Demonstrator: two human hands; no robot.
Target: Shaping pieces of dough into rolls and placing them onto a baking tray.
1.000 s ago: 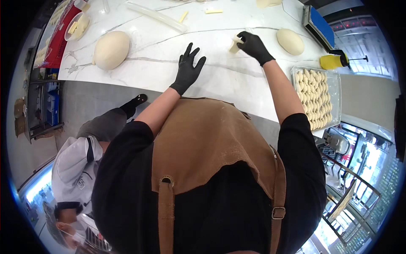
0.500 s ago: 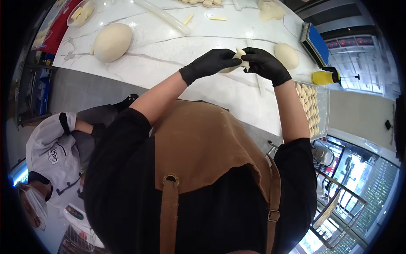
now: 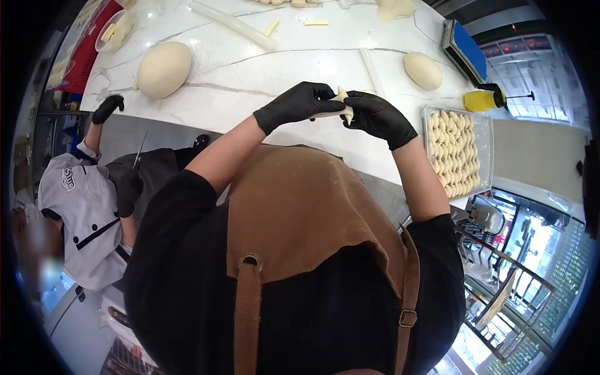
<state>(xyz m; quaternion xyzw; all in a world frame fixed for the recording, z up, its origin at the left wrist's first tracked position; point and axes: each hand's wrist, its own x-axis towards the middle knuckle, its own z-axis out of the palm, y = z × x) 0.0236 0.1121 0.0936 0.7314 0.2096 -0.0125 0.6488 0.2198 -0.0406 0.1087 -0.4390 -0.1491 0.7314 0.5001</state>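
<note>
Both my hands wear black gloves and meet above the near edge of the marble table. My left hand is closed on the left part of a small pale dough piece. Its other side is pinched by my right hand. Dough points stick out above and below the fingers; the rest is hidden by the gloves. Beyond my right hand lies a thin white stick, and farther right a smooth dough ball. A larger dough ball rests at the left of the table.
Right of my forearm stands a clear tray with rows of shaped dough pieces. A translucent rolling pin and yellow sticks lie farther back. A blue-topped device and yellow bottle stand right. A co-worker with a thin blade is at left.
My hands have come slightly nearer and to the left, still holding the dough piece. The tray shows more fully. The co-worker has turned, with one gloved hand raised by the table.
</note>
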